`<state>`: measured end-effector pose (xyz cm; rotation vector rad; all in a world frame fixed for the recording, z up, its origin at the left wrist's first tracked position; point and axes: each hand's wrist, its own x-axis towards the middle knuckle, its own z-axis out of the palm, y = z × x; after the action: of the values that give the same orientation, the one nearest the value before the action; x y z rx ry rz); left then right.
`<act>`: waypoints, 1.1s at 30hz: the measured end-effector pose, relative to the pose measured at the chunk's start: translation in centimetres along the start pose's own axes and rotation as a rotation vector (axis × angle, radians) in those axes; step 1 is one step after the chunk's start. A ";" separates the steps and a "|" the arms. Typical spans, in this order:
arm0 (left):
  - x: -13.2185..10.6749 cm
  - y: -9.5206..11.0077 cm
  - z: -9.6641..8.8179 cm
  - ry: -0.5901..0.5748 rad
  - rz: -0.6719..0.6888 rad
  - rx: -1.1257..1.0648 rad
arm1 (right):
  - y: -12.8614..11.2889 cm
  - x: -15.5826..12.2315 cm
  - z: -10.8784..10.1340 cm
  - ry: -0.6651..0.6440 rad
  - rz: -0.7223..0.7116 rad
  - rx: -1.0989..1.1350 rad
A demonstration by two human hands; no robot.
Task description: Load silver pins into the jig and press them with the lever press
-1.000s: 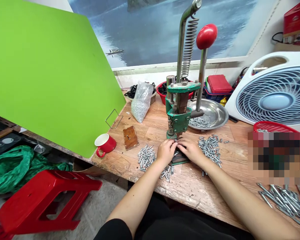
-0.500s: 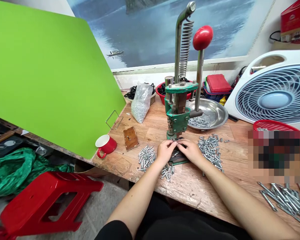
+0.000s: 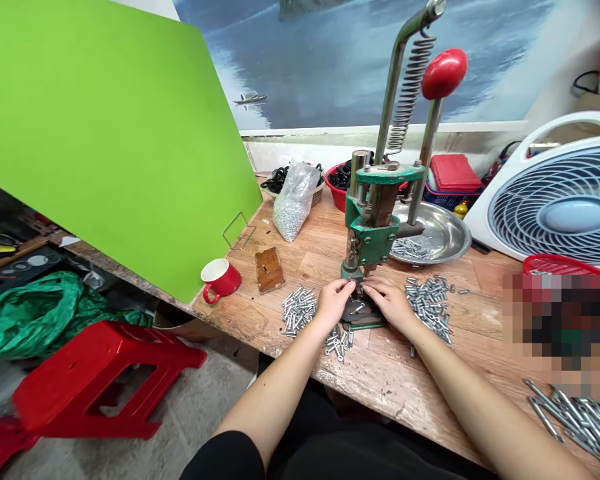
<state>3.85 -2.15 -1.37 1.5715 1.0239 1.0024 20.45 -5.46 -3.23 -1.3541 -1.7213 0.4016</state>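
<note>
While above wood-grain table [image 3: 480, 333], before mural [image 3: 330, 73], fingers [image 3: 338, 287] at press [image 3: 374, 245], opening and hold unclear.

Workshop, green hand press [image 3: 375, 243], loose metal parts [image 3: 429, 303]

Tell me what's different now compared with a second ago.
The left hand and right hand have parted slightly at the press, leaving a small gap between their fingertips. Whether they let anything go is too small to tell. The view has swung left. The lever and mug stayed put.
</note>
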 end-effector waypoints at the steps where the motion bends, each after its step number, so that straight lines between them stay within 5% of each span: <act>1: 0.0 0.0 0.0 -0.001 -0.003 0.013 | 0.1 0.0 0.0 -0.006 -0.008 -0.008; 33: 0.4 0.6 0.4 -0.017 0.167 0.260 | -0.4 0.0 -0.2 -0.055 -0.092 -0.089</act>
<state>4.46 -1.97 -0.83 1.9008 1.0573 0.9959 20.38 -5.68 -2.85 -1.3322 -1.8582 0.3157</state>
